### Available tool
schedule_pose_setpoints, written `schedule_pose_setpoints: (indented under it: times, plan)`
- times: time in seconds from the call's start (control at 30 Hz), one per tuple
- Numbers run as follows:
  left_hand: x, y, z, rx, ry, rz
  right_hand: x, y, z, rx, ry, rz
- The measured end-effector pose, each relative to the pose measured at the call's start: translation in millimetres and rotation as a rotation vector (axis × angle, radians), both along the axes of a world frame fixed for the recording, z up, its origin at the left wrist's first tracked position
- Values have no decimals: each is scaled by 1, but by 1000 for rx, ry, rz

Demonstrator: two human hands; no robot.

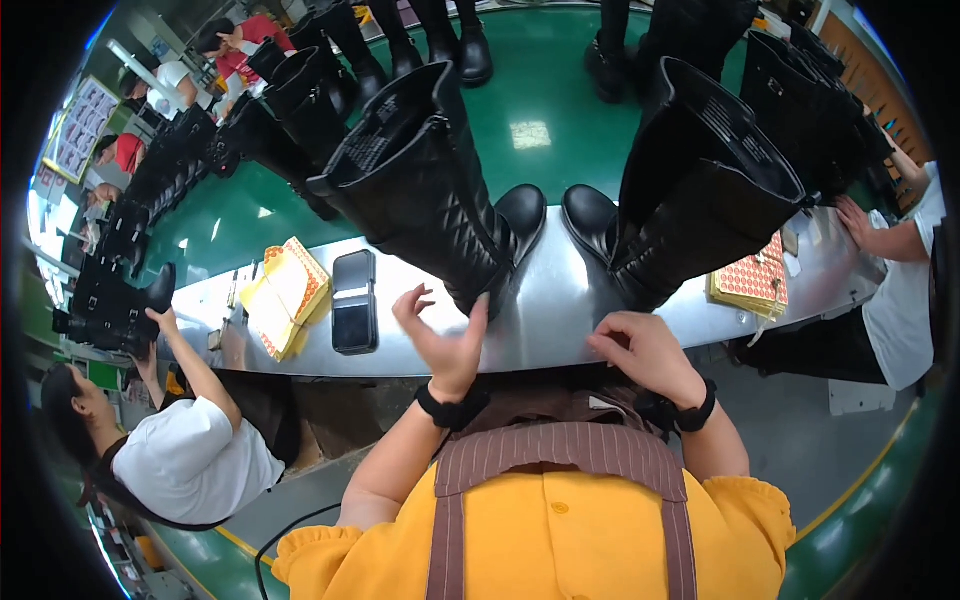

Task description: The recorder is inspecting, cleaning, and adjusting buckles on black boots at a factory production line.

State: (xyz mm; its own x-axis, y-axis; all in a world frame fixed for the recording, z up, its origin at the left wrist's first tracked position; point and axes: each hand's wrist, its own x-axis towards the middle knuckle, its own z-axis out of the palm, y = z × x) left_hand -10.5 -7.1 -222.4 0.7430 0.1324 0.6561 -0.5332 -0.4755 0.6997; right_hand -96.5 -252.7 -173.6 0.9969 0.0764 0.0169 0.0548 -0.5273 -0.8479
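Note:
Two tall black boots stand upright on the metal strip in front of me, toes turned toward each other. The left boot [425, 195] has a quilted shaft; the right boot [690, 215] gapes at the top and shows its printed lining. My left hand [445, 342] is raised beside the left boot's heel, fingers spread, with nothing in it. Below the right boot's heel is my right hand [648, 352], its fingers curled inward and no object showing in them. Both wrists wear black bands.
A black phone [354, 302] lies left of the boots, beside yellow sticker sheets [285, 300]. More sticker sheets [752, 285] lie at the right. Rows of black boots [300, 105] line the green table surface [530, 100]. Co-workers sit close on both sides.

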Motion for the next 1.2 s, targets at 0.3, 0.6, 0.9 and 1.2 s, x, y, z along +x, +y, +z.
schedule_pose_setpoints:
  times: [0.3,0.6,0.9,1.2]
  plan:
    - [17,-97,-4,-176,1089,-924,0,-42,-14,-38,-475,-587]
    - [60,-131,-17,-64,1351,-1297,26,-58,-51,233,-156,-389]
    - [56,-130,28,-349,1355,-1429,20,-58,-34,340,-215,-430]
    - [47,-126,22,-22,1334,-1303,11,-45,-33,64,-264,-406]
